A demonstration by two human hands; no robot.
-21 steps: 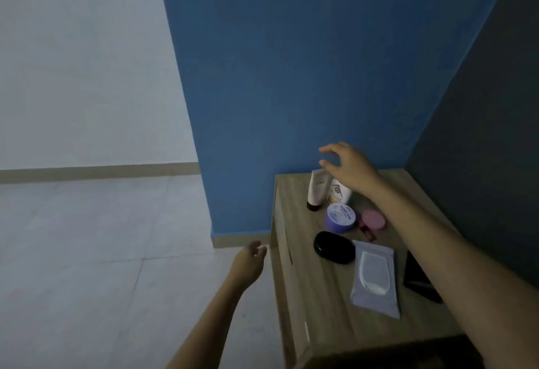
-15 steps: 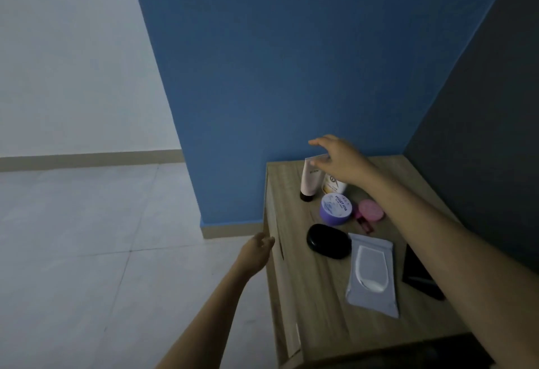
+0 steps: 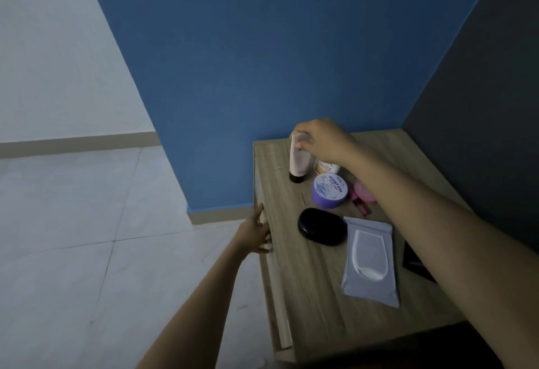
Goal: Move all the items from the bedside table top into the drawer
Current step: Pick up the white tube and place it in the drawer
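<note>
Pink tube [image 3: 299, 158] upright, cap down.

Both forearms were bare right down to the wrists, with no sleeve edge showing anywhere in view. The left hand [image 3: 253, 234] and the right hand [image 3: 322, 140] wore no gloves, rings, watch or bands that could be made out.

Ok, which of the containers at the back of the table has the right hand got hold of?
The tall pale tube standing on its dark cap, the leftmost one. The right hand grips its top.
</note>
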